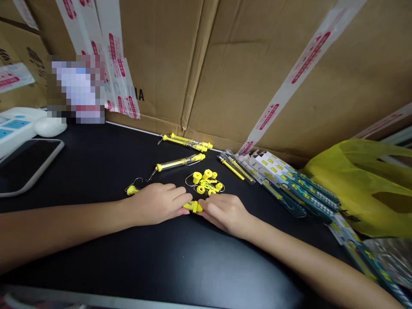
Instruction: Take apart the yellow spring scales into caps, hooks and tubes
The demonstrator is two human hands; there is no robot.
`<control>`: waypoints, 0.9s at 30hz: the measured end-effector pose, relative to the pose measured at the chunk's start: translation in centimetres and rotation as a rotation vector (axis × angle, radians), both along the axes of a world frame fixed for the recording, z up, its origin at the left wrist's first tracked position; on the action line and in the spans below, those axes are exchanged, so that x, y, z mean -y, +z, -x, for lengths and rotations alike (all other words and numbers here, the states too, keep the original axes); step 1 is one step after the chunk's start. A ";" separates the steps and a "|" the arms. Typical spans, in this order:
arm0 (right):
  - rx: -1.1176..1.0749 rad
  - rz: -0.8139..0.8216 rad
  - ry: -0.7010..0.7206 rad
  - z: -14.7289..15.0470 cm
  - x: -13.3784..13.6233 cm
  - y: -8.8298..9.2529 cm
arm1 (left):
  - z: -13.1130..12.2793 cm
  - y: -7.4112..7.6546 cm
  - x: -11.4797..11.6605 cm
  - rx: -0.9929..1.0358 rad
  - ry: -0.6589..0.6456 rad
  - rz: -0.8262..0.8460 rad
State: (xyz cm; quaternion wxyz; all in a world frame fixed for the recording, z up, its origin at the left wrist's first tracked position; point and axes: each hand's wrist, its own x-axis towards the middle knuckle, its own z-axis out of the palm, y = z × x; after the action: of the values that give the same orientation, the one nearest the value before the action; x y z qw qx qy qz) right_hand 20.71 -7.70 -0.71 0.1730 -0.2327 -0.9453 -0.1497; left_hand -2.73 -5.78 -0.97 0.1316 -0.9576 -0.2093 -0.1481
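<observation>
My left hand (161, 202) is closed around the tube of a yellow spring scale (193, 207), which lies nearly level just above the black tabletop. Its yellow end and metal hook stick out to the left of that hand. My right hand (227, 213) pinches the yellow cap at the other end; the fingertips are partly hidden. Behind the hands is a small heap of loose yellow caps and wire hooks (207, 182). Another spring scale (180, 163) with hooks lies farther back, and a pair of spring scales (186, 142) rests by the cardboard.
Clear tubes with yellow rods (236, 167) lie right of the heap, beside a row of packaged spring scales (289, 182). A yellow plastic bag (363, 184) sits at the right. At left are a phone (27, 165) and a white power strip (19, 124). Cardboard boxes (257, 64) wall the back.
</observation>
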 end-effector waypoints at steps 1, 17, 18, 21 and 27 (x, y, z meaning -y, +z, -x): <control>0.017 -0.044 0.010 -0.1 0.0 0.0 | 0.0 0.0 0.0 -0.002 -0.002 0.002; -0.075 0.053 -0.064 0.4 0.1 0.3 | 0.1 0.0 0.0 0.011 -0.007 0.013; -0.080 0.056 -0.059 0.4 0.1 0.2 | 0.1 0.0 0.0 0.011 -0.003 0.015; -0.079 0.044 -0.037 0.3 0.1 0.1 | 0.1 -0.1 -0.1 0.010 0.003 0.027; -0.062 -0.027 0.007 0.1 0.1 -0.1 | 0.1 -0.2 -0.1 0.013 -0.010 0.028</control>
State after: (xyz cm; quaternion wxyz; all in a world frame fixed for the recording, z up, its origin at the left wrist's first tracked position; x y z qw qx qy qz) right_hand 20.59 -7.79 -0.83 0.2057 -0.2317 -0.9381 -0.1546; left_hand -2.85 -5.65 -1.20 0.1161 -0.9594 -0.2074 -0.1520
